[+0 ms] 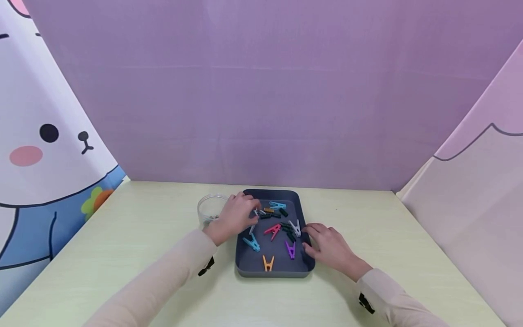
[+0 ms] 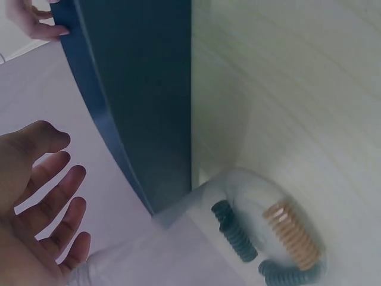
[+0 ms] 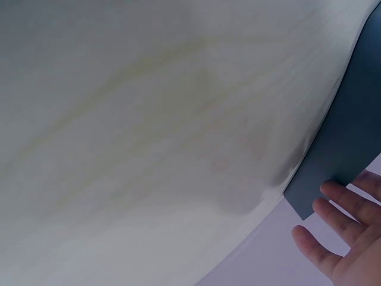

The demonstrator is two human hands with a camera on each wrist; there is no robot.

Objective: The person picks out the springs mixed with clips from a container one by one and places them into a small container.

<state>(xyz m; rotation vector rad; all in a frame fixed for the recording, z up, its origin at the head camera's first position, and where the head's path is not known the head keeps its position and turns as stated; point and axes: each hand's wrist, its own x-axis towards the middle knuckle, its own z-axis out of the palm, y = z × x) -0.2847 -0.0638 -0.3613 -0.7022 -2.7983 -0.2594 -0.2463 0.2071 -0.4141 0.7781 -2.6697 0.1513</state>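
A dark grey tray [image 1: 271, 274] holds several plastic clothespins, among them a red clothespin [image 1: 273, 230], a purple clothespin [image 1: 290, 250] and an orange clothespin [image 1: 268, 263]. Dark green springs [image 1: 286, 226] and an orange spring [image 1: 268, 210] lie among them. My left hand [image 1: 239, 213] hovers over the tray's left side; the left wrist view shows its fingers loosely spread, holding nothing. At the tray's right edge is my right hand [image 1: 331, 247], relaxed fingers right at the rim and outer wall.
Just left of the tray stands a clear round jar [image 1: 210, 206], partly behind my left hand. Inside it are green springs [image 2: 235, 232] and an orange spring [image 2: 292, 235]. A purple cloth [image 1: 261, 113] hangs behind the pale tabletop [image 1: 359, 213].
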